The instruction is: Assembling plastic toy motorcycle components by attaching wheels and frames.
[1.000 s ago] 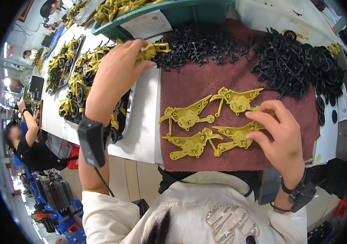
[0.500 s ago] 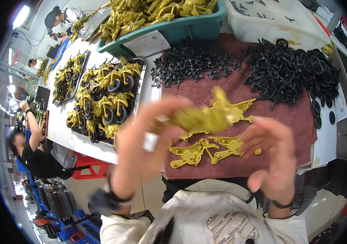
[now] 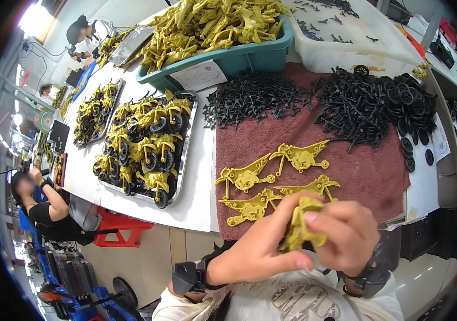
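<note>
Close to my body, at the front edge of the towel, my two hands meet around a yellow plastic toy motorcycle body (image 3: 299,227). My left hand (image 3: 260,249) holds it between thumb and fingers. The fingers of my right hand (image 3: 348,227) are bent and press on its right side, partly covering it. Just beyond my hands, several flat yellow motorcycle body halves (image 3: 247,207) lie in two rows on the brown-red towel (image 3: 367,179). One of them, a nearer half (image 3: 314,185), is partly hidden behind my fingers.
Behind the towel stands a teal bin (image 3: 233,59) heaped with yellow parts, beside a white tub (image 3: 356,53). Small black parts (image 3: 266,96), black rods (image 3: 351,112) and black wheels (image 3: 413,99) form piles. Trays of assembled yellow toy motorcycles (image 3: 143,144) are at left, near a seated co-worker (image 3: 44,203).
My hands were apart and blurred, the left one higher with a yellow part. Both have come together nearer my body, around the yellow motorcycle body, uncovering the halves on the towel.
</note>
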Motion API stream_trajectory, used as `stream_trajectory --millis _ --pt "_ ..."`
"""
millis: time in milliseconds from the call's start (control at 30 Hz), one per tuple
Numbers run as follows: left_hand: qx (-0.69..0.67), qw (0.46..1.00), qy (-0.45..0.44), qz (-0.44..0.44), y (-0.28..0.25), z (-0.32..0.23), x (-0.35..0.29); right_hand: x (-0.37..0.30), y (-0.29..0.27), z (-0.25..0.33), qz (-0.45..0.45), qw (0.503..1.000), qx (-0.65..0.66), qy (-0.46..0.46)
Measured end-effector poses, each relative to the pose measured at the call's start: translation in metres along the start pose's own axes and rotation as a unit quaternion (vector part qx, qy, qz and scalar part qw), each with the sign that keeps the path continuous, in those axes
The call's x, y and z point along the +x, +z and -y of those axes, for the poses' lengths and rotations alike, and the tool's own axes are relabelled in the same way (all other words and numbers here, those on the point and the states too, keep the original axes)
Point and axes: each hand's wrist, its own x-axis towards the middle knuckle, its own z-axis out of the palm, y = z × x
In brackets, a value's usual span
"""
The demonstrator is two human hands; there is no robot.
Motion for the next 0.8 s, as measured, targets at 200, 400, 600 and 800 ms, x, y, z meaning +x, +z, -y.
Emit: stream_trajectory --millis 200,400,600,800 --pt "-0.011 0.994 -0.058 -0.097 0.006 0.004 -0.016 0.004 -0.001 0.0 0.011 0.993 0.12 -0.015" --pt "0.052 0.994 -0.011 -0.099 0.005 0.003 -0.012 0.001 -0.003 0.002 0.017 0.987 0.158 0.003" --pt "0.069 0.99 -0.025 -0.118 0.008 -0.003 -0.012 -0.006 0.0 0.002 -0.022 0.984 0.178 -0.006" --pt "0.184 0.965 -0.036 -0.182 0.015 -0.01 -0.003 -0.009 -0.012 -0.003 -0.022 0.982 0.189 -0.018"
